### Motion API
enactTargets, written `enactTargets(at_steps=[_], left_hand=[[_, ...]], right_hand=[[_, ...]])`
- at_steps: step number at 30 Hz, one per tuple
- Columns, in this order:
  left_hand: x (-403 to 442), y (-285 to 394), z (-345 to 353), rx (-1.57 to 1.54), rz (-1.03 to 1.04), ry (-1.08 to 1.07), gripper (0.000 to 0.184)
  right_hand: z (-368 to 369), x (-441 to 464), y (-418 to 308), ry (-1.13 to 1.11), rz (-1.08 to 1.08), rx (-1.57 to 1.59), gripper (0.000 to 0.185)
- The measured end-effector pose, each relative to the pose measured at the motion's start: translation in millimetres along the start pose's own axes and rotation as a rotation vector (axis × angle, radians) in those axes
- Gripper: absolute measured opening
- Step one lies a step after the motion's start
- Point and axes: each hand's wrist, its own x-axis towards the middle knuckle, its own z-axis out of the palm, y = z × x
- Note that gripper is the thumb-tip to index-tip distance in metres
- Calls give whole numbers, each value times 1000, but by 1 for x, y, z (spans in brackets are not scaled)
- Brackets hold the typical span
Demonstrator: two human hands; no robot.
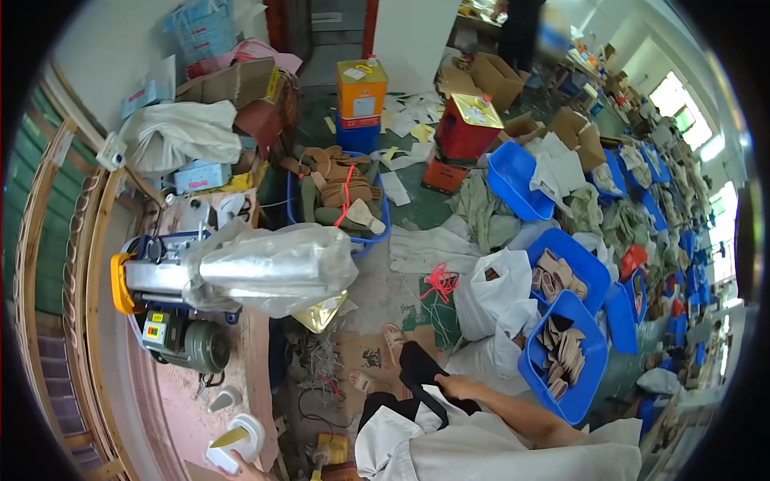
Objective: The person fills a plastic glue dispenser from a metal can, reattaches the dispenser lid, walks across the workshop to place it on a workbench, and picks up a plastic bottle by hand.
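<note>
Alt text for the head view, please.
A person's left hand touches a white container at a pink workbench; the right hand holds black material. Nearby are a plastic-draped machine and blue bins of cut pieces.

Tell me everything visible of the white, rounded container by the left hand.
The white, rounded, plastic-looking container has a broad pale rim around an opening with something yellow showing inside. It is over the near end of the pinkish flat tabletop. The left hand touches its near edge; whether it is lifted or resting is unclear.

Smooth plastic container (253, 434), glossy plastic tubs (513, 189), dark matt cloth (420, 367)
</note>
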Motion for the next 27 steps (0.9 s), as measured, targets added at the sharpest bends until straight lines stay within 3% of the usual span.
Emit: enactTargets(at_steps=[6, 14, 17, 18, 21, 23, 24, 26, 27], left_hand=[[-72, -25, 24, 82, 173, -227, 82], [-226, -33, 82, -129, -178, -299, 86], [-304, 17, 127, -53, -308, -329, 80], [-330, 34, 145, 26, -284, -339, 81], [-355, -2, 184, 74, -200, -449, 82], [-387, 13, 215, -1, -301, -556, 87], [-411, 29, 236, -70, -265, -579, 86], [-430, 36, 263, 142, -86, -651, 83], [-412, -26, 270, 259, 46, -710, 86]], right_hand=[[-32, -4, 25, 89, 12, 65, 45], [-133, 24, 114, -11, 74, 61, 45], [-162, 21, 150, -26, 90, 83, 38], [-172, 19, 162, -27, 86, 93, 36], [-177, 27, 196, 14, 77, 113, 37], [-174, 35, 223, 75, 40, 123, 36], [-174, 38, 236, 104, -6, 124, 34], [-176, 40, 252, 120, -84, 169, 31], [-182, 40, 261, 128, -94, 217, 30]])
